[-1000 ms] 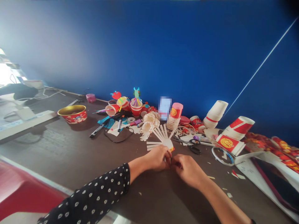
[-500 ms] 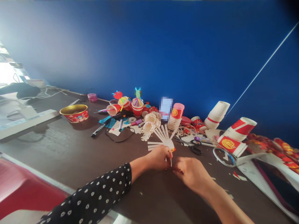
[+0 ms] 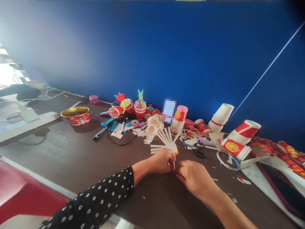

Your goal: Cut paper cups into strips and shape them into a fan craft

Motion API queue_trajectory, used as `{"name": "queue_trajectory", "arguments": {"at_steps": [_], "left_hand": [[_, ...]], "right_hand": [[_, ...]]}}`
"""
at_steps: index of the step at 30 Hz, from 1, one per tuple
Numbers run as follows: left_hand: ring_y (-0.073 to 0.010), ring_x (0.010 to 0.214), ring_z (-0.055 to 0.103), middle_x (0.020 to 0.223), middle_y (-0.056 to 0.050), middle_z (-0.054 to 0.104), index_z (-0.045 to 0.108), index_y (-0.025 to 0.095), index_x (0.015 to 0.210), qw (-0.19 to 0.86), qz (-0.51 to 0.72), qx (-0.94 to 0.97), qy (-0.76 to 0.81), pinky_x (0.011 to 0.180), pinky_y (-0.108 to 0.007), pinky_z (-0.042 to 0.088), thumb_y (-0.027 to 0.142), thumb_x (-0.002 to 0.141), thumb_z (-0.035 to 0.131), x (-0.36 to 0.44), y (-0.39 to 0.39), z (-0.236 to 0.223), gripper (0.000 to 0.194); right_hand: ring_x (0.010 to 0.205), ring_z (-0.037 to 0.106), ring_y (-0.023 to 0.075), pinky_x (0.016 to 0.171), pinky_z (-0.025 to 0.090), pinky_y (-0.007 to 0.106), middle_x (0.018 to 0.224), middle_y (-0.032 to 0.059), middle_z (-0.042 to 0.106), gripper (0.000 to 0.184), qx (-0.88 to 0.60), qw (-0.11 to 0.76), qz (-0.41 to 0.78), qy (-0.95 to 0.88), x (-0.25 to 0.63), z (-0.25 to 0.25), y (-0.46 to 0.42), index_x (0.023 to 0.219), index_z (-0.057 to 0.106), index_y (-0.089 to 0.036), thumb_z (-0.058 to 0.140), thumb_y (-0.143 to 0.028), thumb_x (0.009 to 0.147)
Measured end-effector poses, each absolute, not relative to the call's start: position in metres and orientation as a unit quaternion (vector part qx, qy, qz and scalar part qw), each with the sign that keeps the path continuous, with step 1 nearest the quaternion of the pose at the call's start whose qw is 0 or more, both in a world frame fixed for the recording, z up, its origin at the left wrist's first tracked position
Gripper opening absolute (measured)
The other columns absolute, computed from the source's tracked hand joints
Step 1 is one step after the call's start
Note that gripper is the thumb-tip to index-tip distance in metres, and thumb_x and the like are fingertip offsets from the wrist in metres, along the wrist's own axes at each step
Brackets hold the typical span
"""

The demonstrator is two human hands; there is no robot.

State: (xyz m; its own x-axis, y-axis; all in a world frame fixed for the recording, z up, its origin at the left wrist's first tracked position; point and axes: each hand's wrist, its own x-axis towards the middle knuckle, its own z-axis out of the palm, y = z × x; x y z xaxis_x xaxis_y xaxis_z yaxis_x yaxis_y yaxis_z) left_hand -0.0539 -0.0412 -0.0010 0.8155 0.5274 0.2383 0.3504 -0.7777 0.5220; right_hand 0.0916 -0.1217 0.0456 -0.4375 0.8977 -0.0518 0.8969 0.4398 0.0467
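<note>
In the head view a paper cup cut into strips [image 3: 172, 146] lies fanned out on the dark table, its white strips spreading away from me and to the left. My left hand [image 3: 162, 160] is closed over its near side, pinching the paper. A narrow white strip end shows beneath those fingers. Just to the right, my right hand [image 3: 194, 176] has its fingers pressed together, close to that strip end. Whatever lies between its fingertips is hidden. Black-handled scissors [image 3: 199, 150] rest beyond my right hand.
Frilled white cut cups [image 3: 152, 125] and a cup stack [image 3: 179, 118] stand behind. To the right are more stacked cups [image 3: 245, 131], a ring of tape [image 3: 228, 160] and a dark-screened device [image 3: 281, 187]. A red-and-gold bowl [image 3: 75, 116] and a power strip [image 3: 28, 126] are left.
My right hand has shifted slightly within its place beside the left hand, and a white strip end now shows between them. My left hand keeps its pinch on the cut cup.
</note>
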Motion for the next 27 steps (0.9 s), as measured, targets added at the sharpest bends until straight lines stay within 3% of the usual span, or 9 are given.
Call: {"name": "queue_trajectory", "arguments": {"at_steps": [9,18,27], "left_hand": [[-0.0125,0.072,0.056,0.078,-0.002,0.064,0.065,0.015,0.059,0.262,0.198,0.915,0.233,0.069,-0.02,0.043,0.002,0.053,0.058,-0.0577,-0.0441,0.0046,0.016],[-0.0096,0.069,0.055,0.085,-0.001,0.065,0.067,0.015,0.06,0.274,0.176,0.912,0.249,0.065,-0.018,0.041,0.007,0.059,0.064,-0.059,-0.0435,0.0074,0.008],[-0.0132,0.08,0.059,0.09,-0.003,0.066,0.069,0.014,0.062,0.239,0.152,0.926,0.248,0.075,-0.021,0.041,0.009,0.061,0.065,-0.0567,-0.0433,0.0094,0.007]], "right_hand": [[0.079,0.063,0.0186,0.06,0.035,0.024,0.082,0.0061,0.068,0.02,0.539,-0.002,-0.041,0.841,0.0946,0.0438,-0.1174,0.074,0.064,-0.02,0.046,-0.018,0.081],[0.08,0.062,0.0172,0.062,0.034,0.023,0.084,0.0038,0.068,0.02,0.538,-0.015,-0.059,0.841,0.0963,0.0424,-0.1168,0.077,0.066,-0.02,0.046,-0.017,0.08],[0.08,0.061,0.0165,0.062,0.034,0.023,0.084,0.0031,0.067,0.019,0.554,-0.027,-0.066,0.83,0.097,0.0405,-0.1153,0.076,0.066,-0.02,0.048,-0.017,0.079]]}}
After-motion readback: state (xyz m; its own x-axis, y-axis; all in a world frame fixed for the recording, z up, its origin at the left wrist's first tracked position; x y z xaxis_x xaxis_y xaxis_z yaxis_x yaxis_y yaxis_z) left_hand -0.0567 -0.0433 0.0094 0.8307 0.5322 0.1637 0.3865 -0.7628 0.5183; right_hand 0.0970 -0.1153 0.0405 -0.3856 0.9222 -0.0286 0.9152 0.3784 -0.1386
